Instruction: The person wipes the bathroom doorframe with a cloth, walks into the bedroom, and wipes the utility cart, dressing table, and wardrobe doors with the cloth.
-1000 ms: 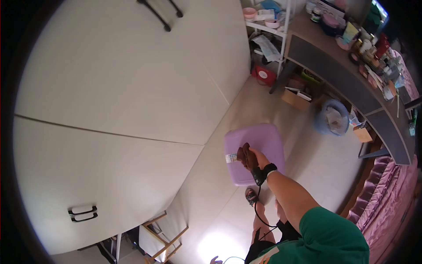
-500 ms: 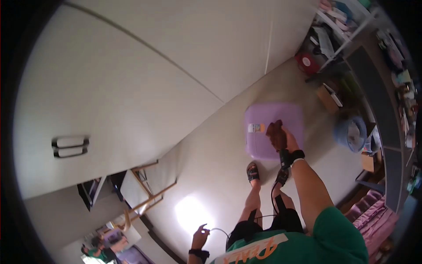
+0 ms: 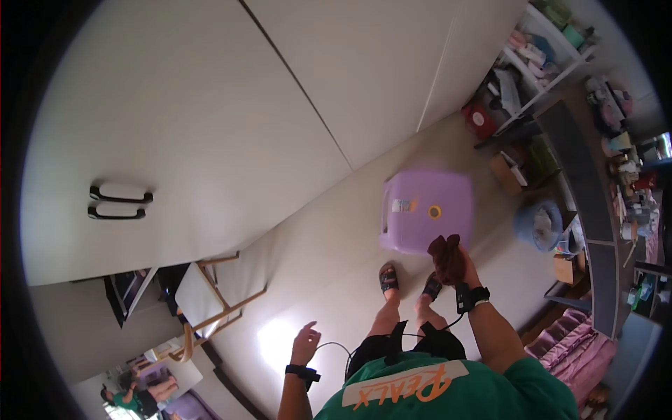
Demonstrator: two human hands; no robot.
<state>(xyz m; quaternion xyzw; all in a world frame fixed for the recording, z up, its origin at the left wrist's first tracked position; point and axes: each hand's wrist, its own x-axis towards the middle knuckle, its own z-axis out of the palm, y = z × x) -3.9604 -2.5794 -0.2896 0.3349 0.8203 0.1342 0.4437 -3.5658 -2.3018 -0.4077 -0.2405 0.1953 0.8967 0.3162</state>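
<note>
My right hand is wrapped round a crumpled brown cloth, held above the near edge of a purple plastic box. A small label and a yellow ring show on the top of the box. To the lower left, my left hand hangs in the air with its fingers apart and nothing in them. Both wrists carry black straps with small devices, and thin cables run from them toward the waist.
A white cabinet with black handles fills the upper left. A wood-framed chair stands at lower left. On the right are a blue bin, a cardboard box, a cluttered desk and pink fabric.
My right hand has drawn back toward my body with the brown cloth, uncovering the yellow ring on the purple box. My left hand has risen slightly, its fingers straighter.
</note>
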